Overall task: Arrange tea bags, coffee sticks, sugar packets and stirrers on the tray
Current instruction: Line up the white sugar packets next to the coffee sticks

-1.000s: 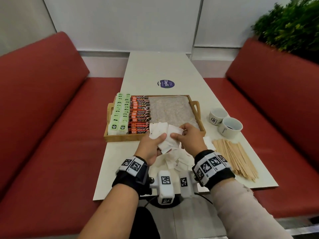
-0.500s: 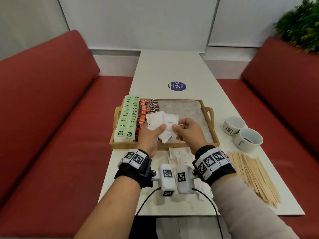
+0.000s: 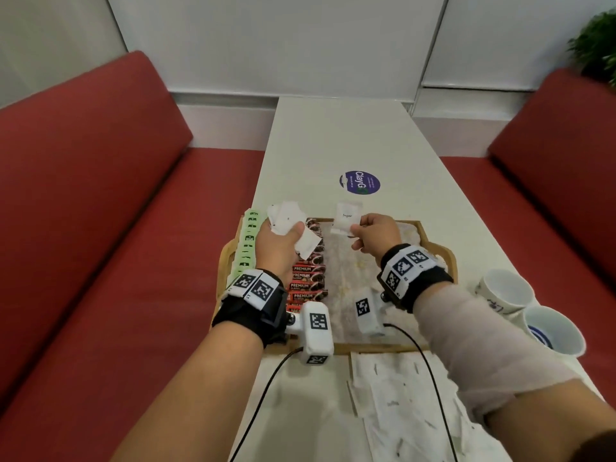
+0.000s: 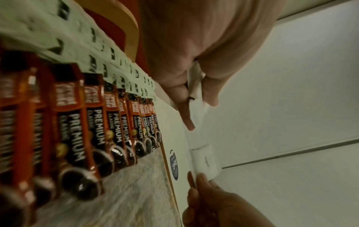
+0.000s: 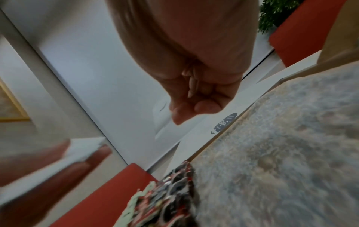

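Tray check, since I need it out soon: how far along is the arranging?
Done: green tea bags and coffee sticks sit in rows at the tray's left. In hand: the left hand holds sugar packets; the right hand pinches one packet over the bare section. Left: loose packets on the table; stirrers aren't visible.
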